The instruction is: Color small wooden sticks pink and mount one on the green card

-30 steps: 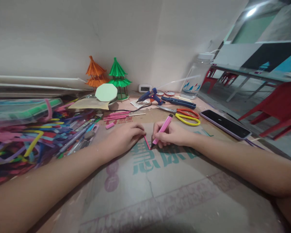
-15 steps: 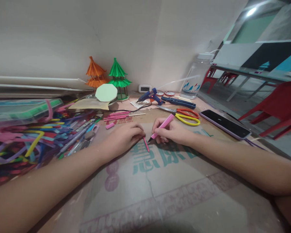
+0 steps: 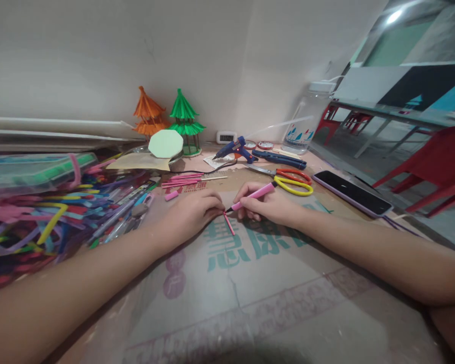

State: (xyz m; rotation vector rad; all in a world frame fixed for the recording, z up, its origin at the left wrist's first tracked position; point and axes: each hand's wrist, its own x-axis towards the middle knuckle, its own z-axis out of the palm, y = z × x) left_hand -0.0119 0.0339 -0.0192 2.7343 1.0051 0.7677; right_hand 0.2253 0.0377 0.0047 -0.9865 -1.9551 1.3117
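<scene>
My left hand (image 3: 202,210) is closed on a thin pink stick (image 3: 229,225), pinching its upper end while the rest slants down toward me over the printed board (image 3: 273,283). In my right hand (image 3: 263,205) is a pink marker pen (image 3: 263,190), held in a writing grip. Its dark tip points left and meets or nearly meets the stick beside my left fingertips. The pink pen cap (image 3: 171,195) lies just behind my left hand. Several more pink sticks (image 3: 180,179) are bunched beyond it, with a plain wooden stick (image 3: 216,178) among them.
Scissors (image 3: 293,182), blue pliers (image 3: 280,159) and a blue glue gun (image 3: 235,149) lie behind my right hand. A phone (image 3: 352,194) is at the right edge. Coloured pipe cleaners (image 3: 41,222) heap at left. Orange (image 3: 148,114) and green (image 3: 185,121) pagoda models stand by the wall.
The marker has tilted flatter, and its tip has moved up and left to the stick near my left fingers. My left hand keeps its pinch, with the stick barely shifted.
</scene>
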